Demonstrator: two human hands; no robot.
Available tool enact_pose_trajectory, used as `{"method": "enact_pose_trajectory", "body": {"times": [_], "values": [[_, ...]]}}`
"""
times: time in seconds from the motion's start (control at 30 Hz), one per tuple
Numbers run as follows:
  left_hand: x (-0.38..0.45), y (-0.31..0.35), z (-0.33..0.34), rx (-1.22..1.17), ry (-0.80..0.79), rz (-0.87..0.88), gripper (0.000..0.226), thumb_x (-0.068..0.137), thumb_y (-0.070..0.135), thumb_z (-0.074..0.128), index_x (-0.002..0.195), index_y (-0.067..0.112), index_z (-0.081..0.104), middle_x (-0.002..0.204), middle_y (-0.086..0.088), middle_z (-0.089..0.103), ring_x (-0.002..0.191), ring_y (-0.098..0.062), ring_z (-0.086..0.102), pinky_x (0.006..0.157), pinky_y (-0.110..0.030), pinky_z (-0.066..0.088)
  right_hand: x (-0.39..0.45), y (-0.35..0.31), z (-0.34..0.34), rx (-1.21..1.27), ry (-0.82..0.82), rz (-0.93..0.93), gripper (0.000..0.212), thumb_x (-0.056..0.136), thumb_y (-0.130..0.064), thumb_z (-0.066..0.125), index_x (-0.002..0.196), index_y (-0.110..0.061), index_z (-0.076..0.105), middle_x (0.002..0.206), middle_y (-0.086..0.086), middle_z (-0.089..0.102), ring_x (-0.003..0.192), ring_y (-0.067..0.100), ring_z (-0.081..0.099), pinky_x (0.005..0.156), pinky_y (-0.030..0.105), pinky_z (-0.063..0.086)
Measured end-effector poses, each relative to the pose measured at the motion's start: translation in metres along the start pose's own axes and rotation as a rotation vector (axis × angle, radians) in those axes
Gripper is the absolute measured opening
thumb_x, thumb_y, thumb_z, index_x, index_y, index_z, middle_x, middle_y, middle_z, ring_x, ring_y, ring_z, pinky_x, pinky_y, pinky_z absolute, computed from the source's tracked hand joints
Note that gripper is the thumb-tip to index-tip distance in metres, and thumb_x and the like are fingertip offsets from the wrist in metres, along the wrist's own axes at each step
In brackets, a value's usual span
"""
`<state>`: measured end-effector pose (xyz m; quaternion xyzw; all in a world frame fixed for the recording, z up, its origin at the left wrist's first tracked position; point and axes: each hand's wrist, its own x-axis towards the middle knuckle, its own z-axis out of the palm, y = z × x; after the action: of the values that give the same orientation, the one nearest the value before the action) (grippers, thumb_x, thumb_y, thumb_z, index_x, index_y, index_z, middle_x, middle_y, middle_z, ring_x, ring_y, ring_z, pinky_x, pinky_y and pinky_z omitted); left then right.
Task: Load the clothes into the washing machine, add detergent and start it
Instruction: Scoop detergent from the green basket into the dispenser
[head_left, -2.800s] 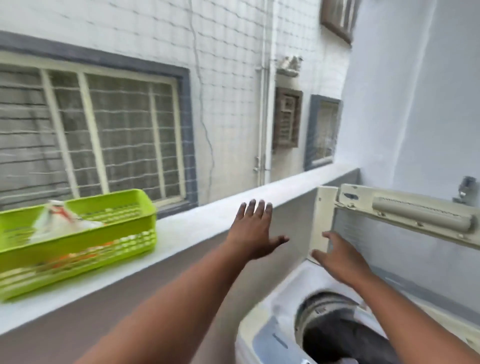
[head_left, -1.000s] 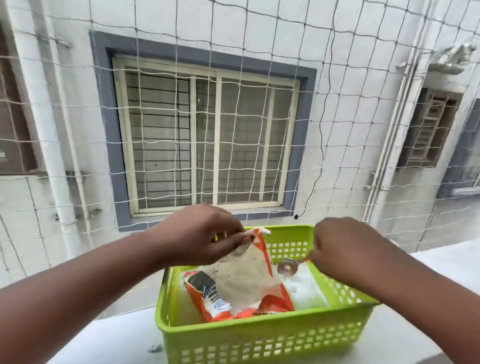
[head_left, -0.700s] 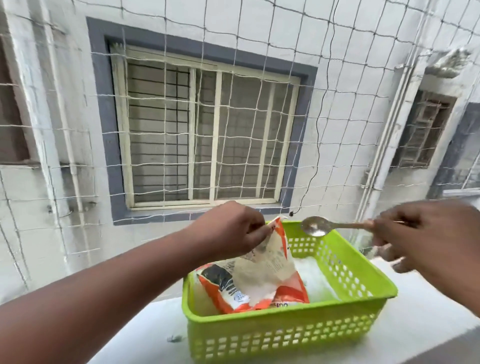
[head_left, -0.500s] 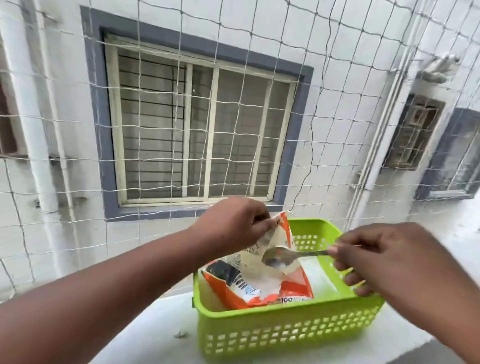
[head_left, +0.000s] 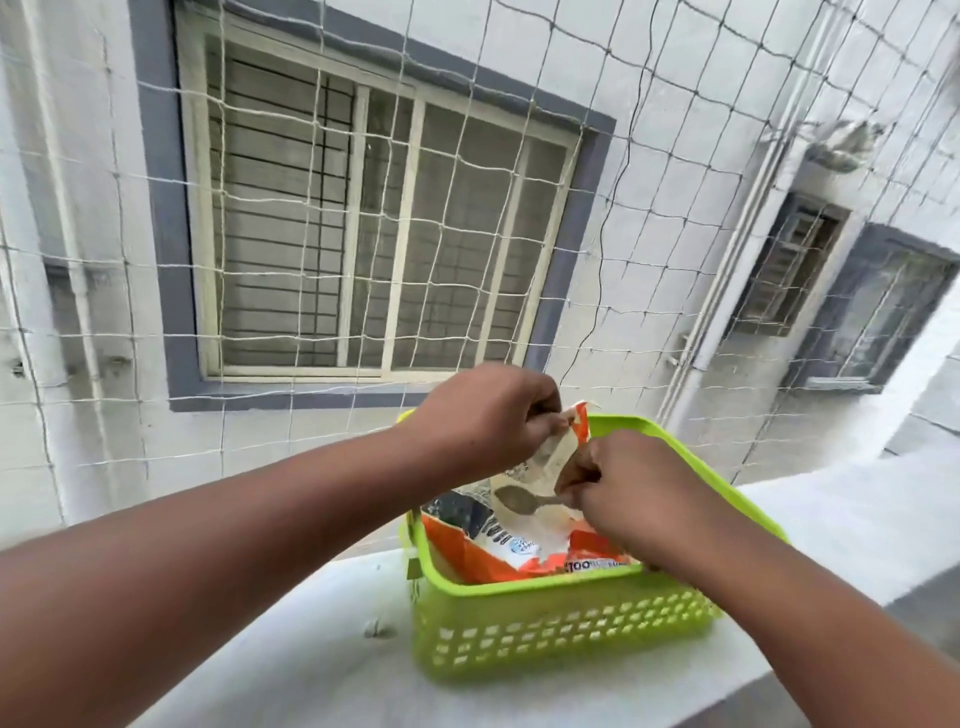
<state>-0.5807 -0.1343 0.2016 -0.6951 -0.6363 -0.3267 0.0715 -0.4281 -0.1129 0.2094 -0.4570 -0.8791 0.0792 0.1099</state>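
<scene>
Left hand (head_left: 488, 415): our fingers (head_left: 545, 423) pinch the top edge of the detergent packet (head_left: 519, 530), holding its mouth up. Right hand (head_left: 634, 488): clenched round a spoon (head_left: 517, 500), bowl inside the packet mouth. Packet: orange and white, standing in the green basket (head_left: 561, 623). Basket: on the white ledge (head_left: 322, 660). Both our forearms extended forward.

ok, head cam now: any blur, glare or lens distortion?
Head view: soft daylight, no glare; motion blur smears the green basket and both forearms; the window frame and netting bow from the wide-angle lens; the spoon reads soft.
</scene>
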Motion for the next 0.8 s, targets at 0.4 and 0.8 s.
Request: {"method": "enact_pose_trajectory", "body": {"times": [0.4,0.8], "values": [[-0.001,0.0,0.0,0.003,-0.005,0.024,0.02,0.09,0.038,0.06,0.096,0.023,0.071,0.086,0.003,0.071,0.078,-0.018,0.064,0.066,-0.034,0.054,0.008,0.013,-0.008,0.387,-0.258,0.158,0.014,0.083,0.002,0.066,0.073,-0.007,0.072,0.061,0.011,0.06,0.042,0.012,0.043,0.037,0.018,0.032],[0.0,0.001,-0.007,-0.2,-0.012,-0.025,0.034,0.083,0.037,0.071,0.114,0.028,0.064,0.082,0.013,0.063,0.076,-0.008,0.062,0.07,-0.027,0.053,0.013,0.031,-0.031,0.624,-0.32,0.366,0.008,0.081,0.001,0.068,0.074,-0.003,0.071,0.067,0.01,0.065,0.042,0.009,0.042,0.035,0.014,0.03]]}}
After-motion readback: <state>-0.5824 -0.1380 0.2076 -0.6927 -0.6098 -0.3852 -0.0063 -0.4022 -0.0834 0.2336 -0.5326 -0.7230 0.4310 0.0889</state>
